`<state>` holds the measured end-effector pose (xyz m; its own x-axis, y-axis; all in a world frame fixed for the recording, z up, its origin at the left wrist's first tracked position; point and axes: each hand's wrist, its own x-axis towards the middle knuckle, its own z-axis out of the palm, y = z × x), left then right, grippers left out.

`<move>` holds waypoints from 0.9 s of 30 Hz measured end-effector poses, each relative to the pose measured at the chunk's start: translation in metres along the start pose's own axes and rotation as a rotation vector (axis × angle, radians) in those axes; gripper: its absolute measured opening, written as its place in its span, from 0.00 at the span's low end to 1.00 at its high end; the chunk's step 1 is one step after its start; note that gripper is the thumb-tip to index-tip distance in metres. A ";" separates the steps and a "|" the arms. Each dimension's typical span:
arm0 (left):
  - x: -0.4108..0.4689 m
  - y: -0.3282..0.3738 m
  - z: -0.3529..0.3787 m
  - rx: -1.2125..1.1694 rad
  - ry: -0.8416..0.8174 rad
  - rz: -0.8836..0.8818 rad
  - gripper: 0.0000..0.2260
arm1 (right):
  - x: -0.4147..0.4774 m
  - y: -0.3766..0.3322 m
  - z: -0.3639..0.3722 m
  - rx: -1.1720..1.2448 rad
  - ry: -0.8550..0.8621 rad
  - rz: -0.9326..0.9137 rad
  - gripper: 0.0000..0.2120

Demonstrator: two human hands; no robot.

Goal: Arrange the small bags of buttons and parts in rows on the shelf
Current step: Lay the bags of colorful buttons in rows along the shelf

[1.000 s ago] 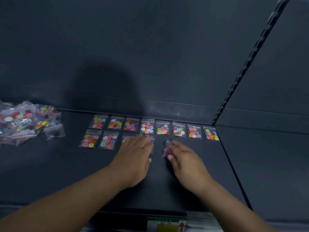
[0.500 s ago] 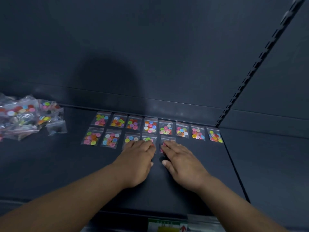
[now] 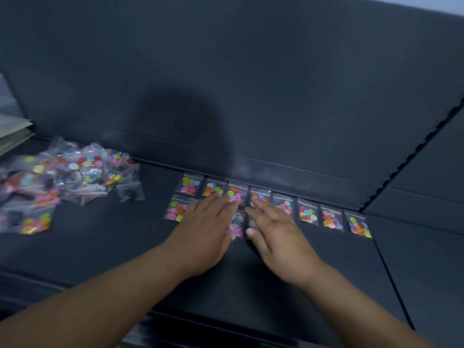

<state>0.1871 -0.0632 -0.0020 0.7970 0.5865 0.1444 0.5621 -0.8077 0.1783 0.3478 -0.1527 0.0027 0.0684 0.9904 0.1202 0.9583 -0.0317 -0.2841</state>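
Observation:
Small clear bags of coloured buttons lie in a back row [image 3: 307, 213] along the rear of the dark shelf [image 3: 125, 237]. A shorter front row starts at the left with a bag [image 3: 175, 210]. My left hand [image 3: 206, 227] lies flat with straight fingers over the middle of the front row. My right hand [image 3: 273, 232] lies flat beside it, fingers straight, covering another front-row bag. One bag [image 3: 237, 224] shows in the gap between the two hands.
A loose heap of unsorted bags [image 3: 62, 179] lies on the shelf's left side. The shelf's back panel [image 3: 226, 96] rises behind the rows. A slotted upright [image 3: 411, 154] and a seam bound the shelf at the right. Pale sheets [image 3: 12, 134] sit far left.
Both hands slid forward onto the front row and flattened; the right hand let the bag it pinched lie on the shelf. The camera swung left, showing more of the heap.

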 end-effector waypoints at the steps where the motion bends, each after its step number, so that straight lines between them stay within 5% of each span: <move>1: -0.004 -0.011 -0.005 0.016 0.001 -0.035 0.27 | 0.010 -0.012 0.003 0.003 -0.005 -0.018 0.34; 18: -0.134 -0.220 -0.067 0.072 0.059 -0.582 0.28 | 0.146 -0.212 0.087 0.017 -0.131 -0.367 0.24; 27: -0.165 -0.298 -0.075 -0.065 0.111 -0.868 0.13 | 0.179 -0.280 0.118 0.182 -0.203 -0.226 0.15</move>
<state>-0.1286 0.0848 -0.0065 0.0655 0.9975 0.0248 0.9435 -0.0700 0.3240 0.0587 0.0498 -0.0081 -0.2141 0.9767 0.0128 0.8763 0.1978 -0.4393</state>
